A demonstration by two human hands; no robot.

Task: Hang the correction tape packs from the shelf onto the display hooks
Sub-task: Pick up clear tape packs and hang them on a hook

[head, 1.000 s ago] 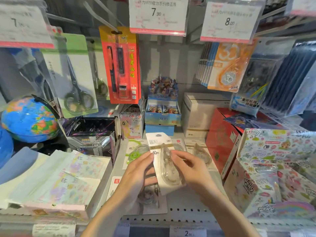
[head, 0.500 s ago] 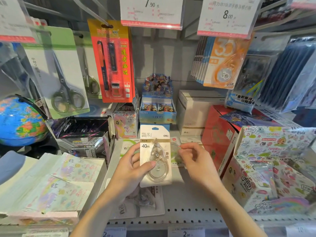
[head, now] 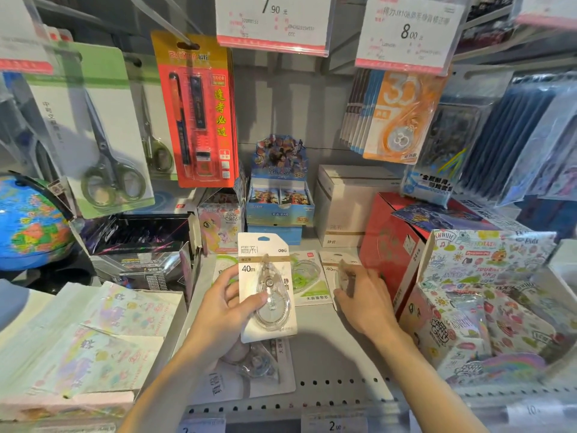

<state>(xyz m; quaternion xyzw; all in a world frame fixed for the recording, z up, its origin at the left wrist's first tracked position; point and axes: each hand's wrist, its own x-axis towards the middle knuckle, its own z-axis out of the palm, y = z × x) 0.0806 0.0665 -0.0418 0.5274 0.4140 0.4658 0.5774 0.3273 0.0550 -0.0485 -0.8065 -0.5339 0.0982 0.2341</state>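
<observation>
My left hand (head: 226,310) holds a white "40m" correction tape pack (head: 265,285) upright above the grey shelf (head: 327,348), thumb across its clear blister. My right hand (head: 362,300) rests on a second white "40m" pack (head: 332,270) lying on the shelf next to the red box; whether the fingers grip it is unclear. A green-printed pack (head: 307,281) lies between the two hands, and another pack (head: 259,370) lies on the shelf under my left wrist. Orange correction tape packs (head: 399,120) hang from a hook at upper right, below the 8.00 price tag (head: 409,32).
Scissors cards (head: 93,132) and a red pen card (head: 196,110) hang at upper left. A globe (head: 31,220) stands far left. Card boxes (head: 279,201), a white box (head: 346,204), a red box (head: 390,242) and patterned boxes (head: 487,292) crowd the shelf.
My left hand has taken the white pack alone and raised it upright. My right hand let go of it and moved right onto another pack on the shelf.
</observation>
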